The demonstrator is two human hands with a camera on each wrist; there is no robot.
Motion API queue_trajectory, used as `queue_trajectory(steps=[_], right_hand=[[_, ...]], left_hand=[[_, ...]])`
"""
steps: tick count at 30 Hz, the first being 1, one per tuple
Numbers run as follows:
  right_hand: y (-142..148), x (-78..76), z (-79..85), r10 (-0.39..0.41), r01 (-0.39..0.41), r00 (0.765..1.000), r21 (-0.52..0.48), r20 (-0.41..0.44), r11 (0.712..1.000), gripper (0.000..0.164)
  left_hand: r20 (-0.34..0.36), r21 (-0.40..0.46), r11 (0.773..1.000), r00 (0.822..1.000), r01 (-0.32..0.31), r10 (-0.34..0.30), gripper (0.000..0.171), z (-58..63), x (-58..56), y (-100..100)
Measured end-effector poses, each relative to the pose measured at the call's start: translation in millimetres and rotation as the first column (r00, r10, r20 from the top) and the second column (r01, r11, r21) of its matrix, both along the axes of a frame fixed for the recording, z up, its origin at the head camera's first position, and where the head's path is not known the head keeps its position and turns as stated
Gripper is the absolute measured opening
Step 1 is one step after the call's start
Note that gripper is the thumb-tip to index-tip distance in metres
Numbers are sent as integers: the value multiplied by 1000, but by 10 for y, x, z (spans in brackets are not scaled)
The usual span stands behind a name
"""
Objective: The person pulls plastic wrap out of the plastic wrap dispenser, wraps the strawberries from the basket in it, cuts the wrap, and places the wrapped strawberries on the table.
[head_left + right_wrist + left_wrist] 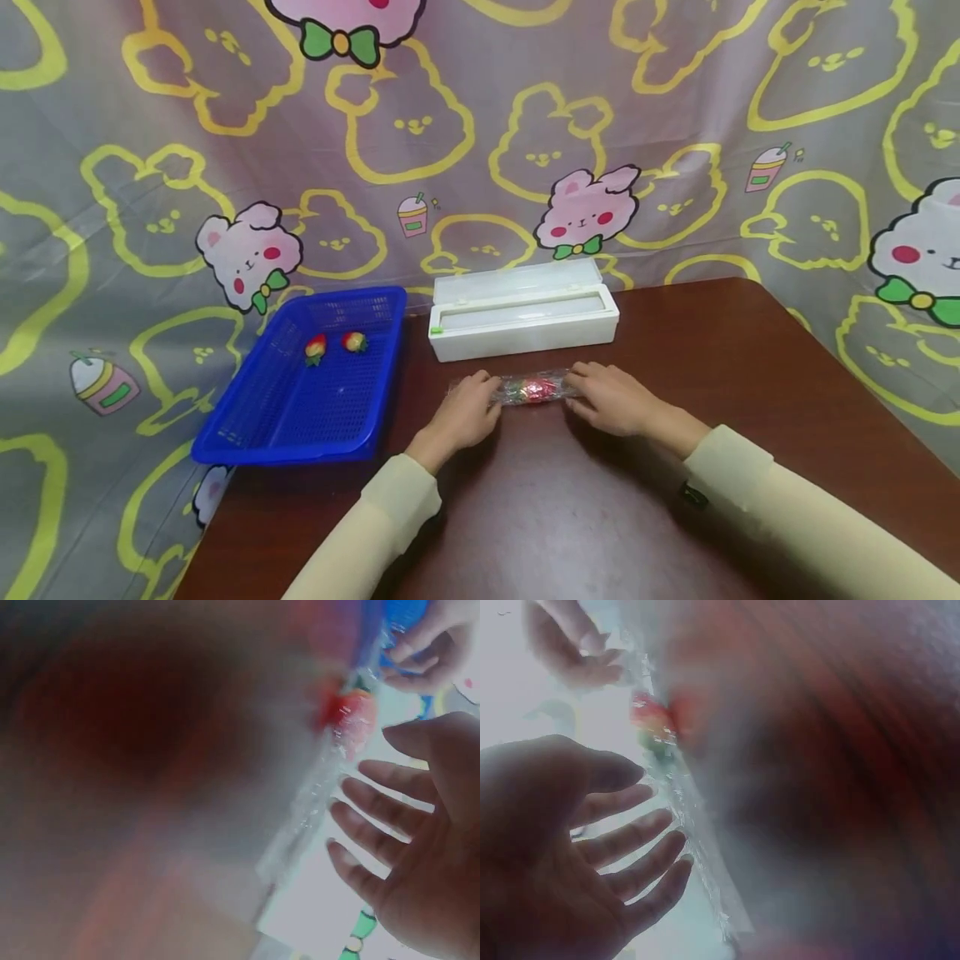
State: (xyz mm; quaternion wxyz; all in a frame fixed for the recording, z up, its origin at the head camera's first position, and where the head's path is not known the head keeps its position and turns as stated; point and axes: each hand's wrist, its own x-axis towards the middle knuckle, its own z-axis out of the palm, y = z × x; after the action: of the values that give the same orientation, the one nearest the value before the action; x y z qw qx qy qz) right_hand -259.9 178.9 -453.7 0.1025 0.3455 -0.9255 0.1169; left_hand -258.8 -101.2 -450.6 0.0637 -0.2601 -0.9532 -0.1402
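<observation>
- Left hand, in front of white box: fingers extended, grip released, at left end of clear film
- Right hand, in front of box: likewise released, at film's right end
- 1 strawberry within film, just in front of box
- Blue basket with 2 unwrapped strawberries, left of box
- Patterned curtain, behind box
</observation>
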Motion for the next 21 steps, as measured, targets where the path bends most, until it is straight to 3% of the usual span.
queue_trajectory(steps=[4, 8, 13, 21], right_hand=[[-2, -5, -70, 10, -13, 996, 37, 86, 999, 21], [99, -32, -85, -17, 16, 988, 6, 152, 1000, 20], [238, -77, -71, -59, 61, 979, -8, 194, 998, 18], [419, -90, -15, -110, 108, 971, 23, 212, 994, 6]], left_hand=[[49, -20, 1000, 999, -18, 19, 30, -74, -27, -50], [49, -20, 998, 997, -52, 53, 25, -84, -16, -164], [39, -7, 995, 994, -98, 98, 20, -62, 22, -315], [25, -104, 977, 981, -187, 190, 17, -58, 58, -467]])
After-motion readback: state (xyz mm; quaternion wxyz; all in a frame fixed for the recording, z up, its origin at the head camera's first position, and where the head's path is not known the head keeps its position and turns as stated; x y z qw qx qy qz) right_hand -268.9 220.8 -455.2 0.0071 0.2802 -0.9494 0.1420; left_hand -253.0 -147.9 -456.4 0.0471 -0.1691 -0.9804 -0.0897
